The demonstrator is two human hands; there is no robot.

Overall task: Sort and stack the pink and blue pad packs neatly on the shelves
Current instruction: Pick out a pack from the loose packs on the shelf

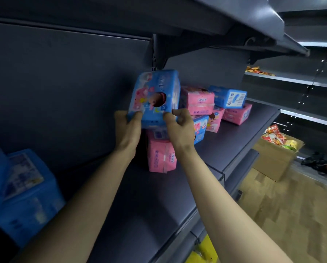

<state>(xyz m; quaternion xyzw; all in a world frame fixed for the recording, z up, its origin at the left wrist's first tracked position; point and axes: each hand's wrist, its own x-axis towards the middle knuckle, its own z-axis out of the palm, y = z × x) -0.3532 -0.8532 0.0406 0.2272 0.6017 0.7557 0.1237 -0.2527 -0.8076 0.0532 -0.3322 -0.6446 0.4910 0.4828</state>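
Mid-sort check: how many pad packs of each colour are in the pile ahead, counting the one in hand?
Blue packs: 3, one in hand
Pink packs: 4, as far as shows
Total: 7
Blurred blue stack, far left: not counted

Left hand (pixel 127 128) and right hand (pixel 179 128) grip the lower corners of a blue pack (pixel 155 95), held tilted just above a pink pack (pixel 161 156) on the dark shelf (pixel 158 205). Mixed packs (pixel 202 100) lie jumbled behind to the right; a blue stack (pixel 26 186) sits at the near left.
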